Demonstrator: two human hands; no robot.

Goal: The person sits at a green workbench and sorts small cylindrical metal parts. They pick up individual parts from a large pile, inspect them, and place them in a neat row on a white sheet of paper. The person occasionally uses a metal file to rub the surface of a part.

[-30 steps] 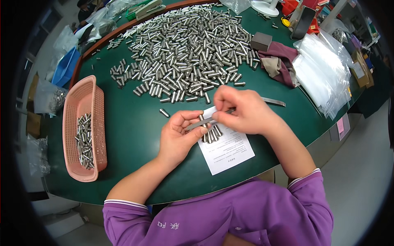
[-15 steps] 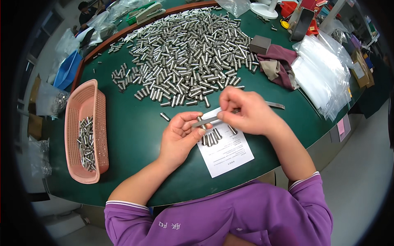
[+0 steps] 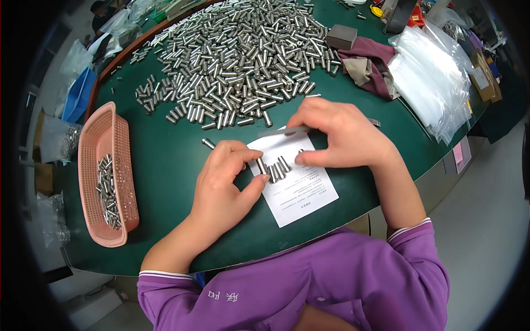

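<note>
Between the thumb and forefinger of my left hand is a shiny metal pin, its lower end beside a short row of similar pins. The row lies on a white printed sheet. My right hand is closed on a narrow flat metal strip, held above the top of the sheet. Its thumb is stretched apart from the fingers, close to another pin that it partly hides. A single pin lies on the green table just beyond my left hand.
A large heap of metal pins covers the far table. At left stands a pink basket with smaller metal pieces. On the right are a dark block, a maroon cloth and clear plastic bags.
The strip has come away from the pin in my left hand, and my right thumb has spread. My left hand has lowered its pin to the row on the sheet. The view has shifted slightly.
</note>
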